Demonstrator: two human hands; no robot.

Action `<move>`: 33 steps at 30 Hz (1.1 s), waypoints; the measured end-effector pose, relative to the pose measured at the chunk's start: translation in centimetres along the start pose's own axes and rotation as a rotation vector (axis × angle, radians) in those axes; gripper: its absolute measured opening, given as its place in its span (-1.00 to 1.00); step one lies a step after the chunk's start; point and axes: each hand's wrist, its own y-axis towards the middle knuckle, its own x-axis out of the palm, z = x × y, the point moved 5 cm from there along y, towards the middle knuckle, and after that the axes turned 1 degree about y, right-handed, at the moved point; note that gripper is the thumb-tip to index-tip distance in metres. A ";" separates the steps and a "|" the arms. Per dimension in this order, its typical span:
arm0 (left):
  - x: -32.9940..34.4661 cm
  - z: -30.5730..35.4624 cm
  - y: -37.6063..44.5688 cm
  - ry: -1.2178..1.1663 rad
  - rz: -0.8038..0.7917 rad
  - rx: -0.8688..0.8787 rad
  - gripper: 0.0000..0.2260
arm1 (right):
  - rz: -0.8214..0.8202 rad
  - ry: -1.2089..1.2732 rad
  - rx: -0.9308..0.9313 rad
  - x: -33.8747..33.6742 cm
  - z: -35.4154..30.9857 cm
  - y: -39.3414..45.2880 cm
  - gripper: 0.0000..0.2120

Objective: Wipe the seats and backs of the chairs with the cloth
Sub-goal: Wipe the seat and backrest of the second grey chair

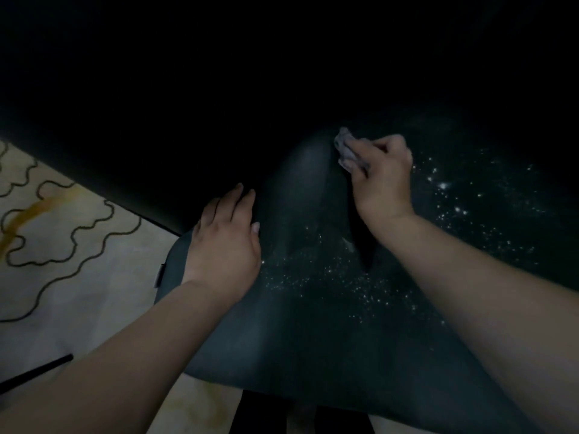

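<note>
Dark, smooth upholstery covers the chair (313,324), speckled with pale flecks. The right hand (383,180) has its fingers curled around a crumpled grey cloth (346,148), pressing it onto the far part of the dark surface. The left hand (224,242) lies flat on the chair's left side, fingers straight and together. A pale patterned floor (78,245) shows at left.

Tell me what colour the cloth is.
Grey, the cloth in the right hand; head view.

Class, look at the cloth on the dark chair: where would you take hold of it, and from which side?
Grip the cloth at its bunched near end, from the right and above, as the right hand does. Its free end pokes out left onto the chair, ready to wipe.
</note>
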 end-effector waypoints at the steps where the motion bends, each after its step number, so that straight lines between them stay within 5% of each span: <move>1: 0.0 -0.1 -0.2 -0.008 0.004 0.010 -0.54 | -0.025 0.004 0.008 0.4 -1.1 -0.8 -0.70; 7: 0.3 -1.0 -1.5 0.003 -0.010 0.041 -0.53 | -0.273 0.106 -0.247 0.1 -3.6 -10.8 -0.67; 12: 0.7 -2.8 -2.5 0.026 -0.039 0.049 -0.51 | -0.007 0.030 0.063 -1.5 0.1 -8.7 -0.64; 20: 1.2 -4.2 -4.1 -0.001 -0.035 0.045 -0.53 | -0.199 0.132 -0.228 3.2 -8.9 -10.2 -0.72; 26: 0.9 -5.3 -4.4 -0.054 -0.011 -0.012 -0.53 | -0.087 0.120 0.029 2.0 -6.0 -11.4 -0.66; 31: 0.9 -6.4 -4.8 -0.049 -0.032 0.001 -0.52 | -0.413 0.174 -0.197 5.0 -10.1 -13.8 -0.68; 33: 0.9 -6.7 -5.1 -0.056 -0.037 -0.010 -0.53 | -0.365 0.152 -0.192 5.9 -10.8 -10.9 -0.65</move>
